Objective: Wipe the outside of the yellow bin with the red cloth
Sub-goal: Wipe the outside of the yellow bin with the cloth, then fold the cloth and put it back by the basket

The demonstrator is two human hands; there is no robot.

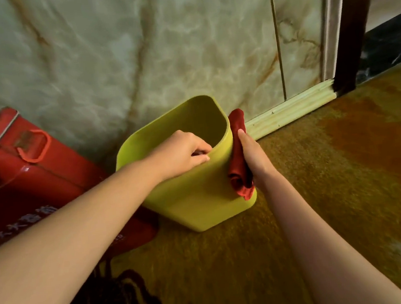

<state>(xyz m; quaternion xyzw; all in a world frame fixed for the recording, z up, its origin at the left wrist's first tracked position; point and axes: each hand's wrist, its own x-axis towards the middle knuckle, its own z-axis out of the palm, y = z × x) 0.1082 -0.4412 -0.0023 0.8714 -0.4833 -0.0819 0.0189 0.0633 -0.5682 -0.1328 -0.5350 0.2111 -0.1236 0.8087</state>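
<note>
Bin (194, 196), yellow, on floor (319, 177) near marble wall (135, 47), tilted, open top facing up and toward wall. Left hand (182, 153) clamped on near rim, fingers curled over edge into the opening, thumb on outside face. Right hand (253, 156) flat against bin's right outer side, pressing red cloth (238, 158) between palm and plastic. Cloth bunched, running from just below rim down toward base, lower end hanging past heel of hand, upper end sticking out above fingertips. Hands apart, one either side of bin's right front corner.

Red box (25, 173) with orange-red cord handle just left of bin, touching or nearly so; contact point hidden behind left forearm. Pale skirting board (288, 112) along wall base right of bin, close behind cloth. Dark door frame (351, 27) further right, well apart. Dark stringy object (125, 296) at bottom edge under left forearm, too dim to identify.
</note>
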